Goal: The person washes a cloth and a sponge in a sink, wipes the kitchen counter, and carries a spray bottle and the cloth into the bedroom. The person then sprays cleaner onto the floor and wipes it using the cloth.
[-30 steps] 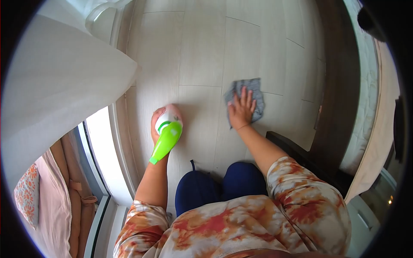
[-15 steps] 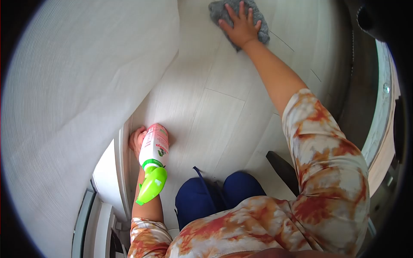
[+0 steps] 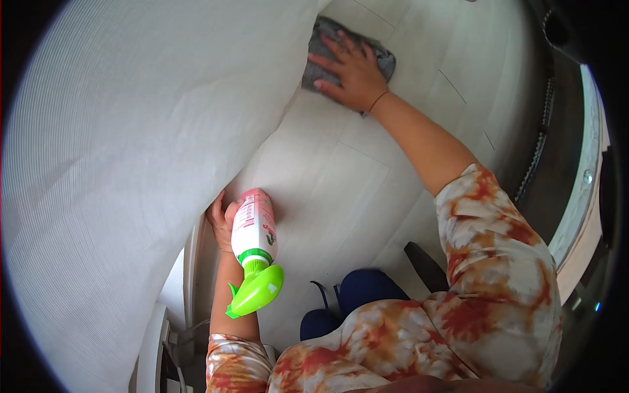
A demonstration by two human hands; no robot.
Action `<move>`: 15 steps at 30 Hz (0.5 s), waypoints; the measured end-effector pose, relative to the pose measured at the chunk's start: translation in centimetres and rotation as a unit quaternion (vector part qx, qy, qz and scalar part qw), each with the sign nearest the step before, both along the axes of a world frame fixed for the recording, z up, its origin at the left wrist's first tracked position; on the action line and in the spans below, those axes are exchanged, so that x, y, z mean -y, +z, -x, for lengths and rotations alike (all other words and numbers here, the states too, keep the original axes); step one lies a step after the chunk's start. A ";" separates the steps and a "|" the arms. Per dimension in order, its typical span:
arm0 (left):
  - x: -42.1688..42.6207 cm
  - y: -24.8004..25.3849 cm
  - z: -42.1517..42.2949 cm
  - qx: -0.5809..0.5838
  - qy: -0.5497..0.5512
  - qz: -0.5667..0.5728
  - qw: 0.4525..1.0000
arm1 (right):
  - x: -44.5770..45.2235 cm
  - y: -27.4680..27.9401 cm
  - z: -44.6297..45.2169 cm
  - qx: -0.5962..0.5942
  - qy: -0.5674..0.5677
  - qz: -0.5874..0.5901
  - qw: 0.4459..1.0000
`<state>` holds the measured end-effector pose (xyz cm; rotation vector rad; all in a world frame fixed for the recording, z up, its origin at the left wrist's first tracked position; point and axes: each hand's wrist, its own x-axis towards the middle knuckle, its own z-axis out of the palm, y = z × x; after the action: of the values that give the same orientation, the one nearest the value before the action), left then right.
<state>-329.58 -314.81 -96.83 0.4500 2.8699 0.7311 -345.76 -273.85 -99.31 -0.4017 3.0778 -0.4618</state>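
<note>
My right hand [image 3: 357,77] lies flat on a folded grey cloth [image 3: 319,47], its fingers spread and pressing it against the floor. Lower left, my left hand [image 3: 223,219] is closed at the side of a white and pink spray bottle [image 3: 252,226] with a bright green trigger head [image 3: 261,289]. The bottle tilts with its head toward me, above my left forearm. Part of the left hand's grip is hidden behind the bottle.
A large pale, finely ribbed curtain [image 3: 144,144] hangs over the left side and reaches the cloth's edge. Light wood-look floor [image 3: 341,196] lies underneath. A dark pointed object [image 3: 426,267] stands near my right side, and cables [image 3: 187,334] run at the lower left.
My right hand and the cloth have moved left and toward me, up against the curtain. The left hand and spray bottle sit slightly further right in view, the bottle still held.
</note>
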 end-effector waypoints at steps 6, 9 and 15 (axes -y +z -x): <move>-0.9 1.4 0.7 -0.078 -0.011 0.016 0.997 | -2.7 1.9 12.0 0.054 -0.313 -0.064 0.946; -0.8 1.2 0.5 -0.048 -0.017 0.023 0.998 | 9.1 2.5 3.9 -0.026 -0.171 0.005 0.985; 0.2 -1.4 -0.7 0.041 0.021 -0.129 0.991 | 16.7 6.6 -11.3 0.071 0.070 0.078 0.992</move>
<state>-328.91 -315.00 -98.24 0.3812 2.7256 1.1072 -334.45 -290.58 -92.67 -0.5583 2.8632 -0.6952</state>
